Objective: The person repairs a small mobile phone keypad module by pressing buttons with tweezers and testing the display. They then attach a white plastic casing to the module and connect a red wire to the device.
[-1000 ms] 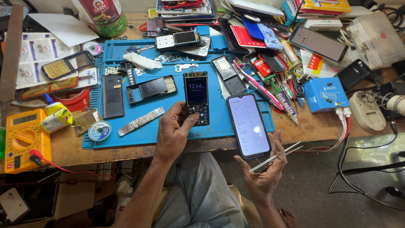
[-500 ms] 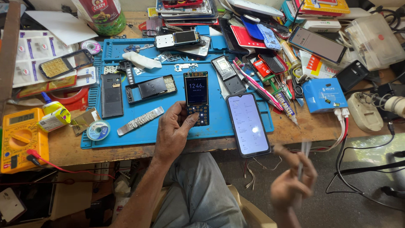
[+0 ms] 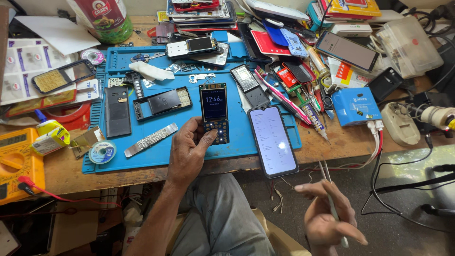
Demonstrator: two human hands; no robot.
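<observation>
1. Starting at the far left of the blue silicone work mat [image 3: 142, 161], a yellow multimeter [image 3: 16, 161] is cut off by the frame edge, and its red probe lead runs below the wooden bench edge.
2. Lying on the mat's left part are a black rectangular phone back cover [image 3: 117, 111], a flat strip of silver metal [image 3: 150, 140] and a black phone frame with bare internals [image 3: 162, 102]; the small parts along the mat's top are too small to make out.
3. Near the mat's middle stands a small black keypad phone [image 3: 214, 113], upright as seen, its screen lit dark with a clock and its keys glowing.
4. Resting on the mat's lower edge, the left hand [image 3: 187, 154] curls loosely round that phone's lower left side, thumb on the keypad.
5. Just right of the keypad phone, a large black touchscreen phone with a lit white screen [image 3: 273, 141] lies face up, its lower end overhanging the mat and bench.
6. Below and right of the mat, off the bench, the right hand [image 3: 327, 220] pinches thin metal tweezers [image 3: 331, 199], fingers half closed; the palm is partly cut off by the frame.
</observation>
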